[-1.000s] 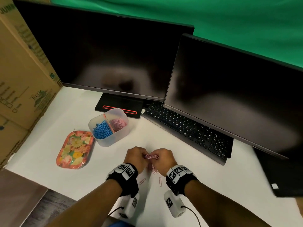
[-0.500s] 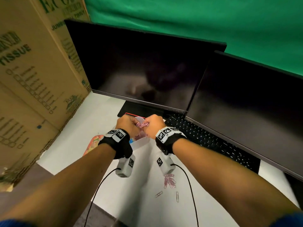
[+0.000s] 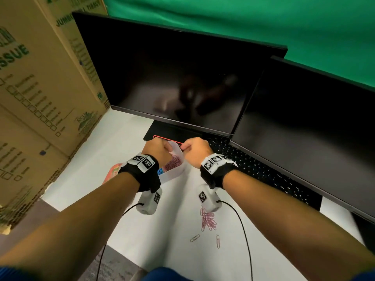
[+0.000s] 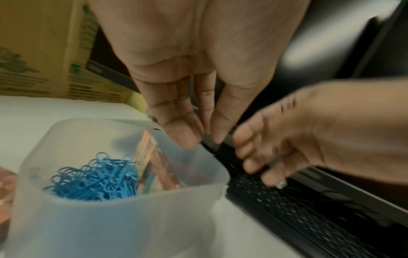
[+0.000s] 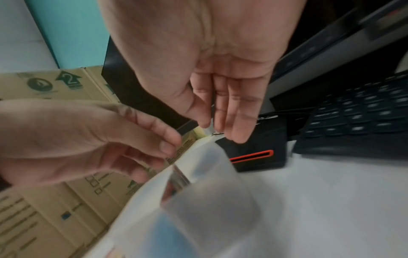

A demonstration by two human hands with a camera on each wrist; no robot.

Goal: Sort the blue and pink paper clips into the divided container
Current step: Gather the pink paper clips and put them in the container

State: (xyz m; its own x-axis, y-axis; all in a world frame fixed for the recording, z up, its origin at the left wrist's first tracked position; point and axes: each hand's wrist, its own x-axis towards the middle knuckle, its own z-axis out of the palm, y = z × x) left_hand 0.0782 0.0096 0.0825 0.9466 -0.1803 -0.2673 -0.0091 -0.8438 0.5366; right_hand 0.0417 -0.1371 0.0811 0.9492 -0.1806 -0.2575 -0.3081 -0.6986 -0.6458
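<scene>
Over container [image 3: 176,173], both hands empty

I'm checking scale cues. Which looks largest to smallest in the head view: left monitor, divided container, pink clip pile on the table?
1. left monitor
2. divided container, partly hidden by the left hand
3. pink clip pile, though it lies nearer the camera, so this gap is unsure.

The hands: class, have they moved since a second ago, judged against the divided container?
Yes. Both the left hand and right hand went from the near table by the loose pink clips up to the divided container, now above its rim.
</scene>
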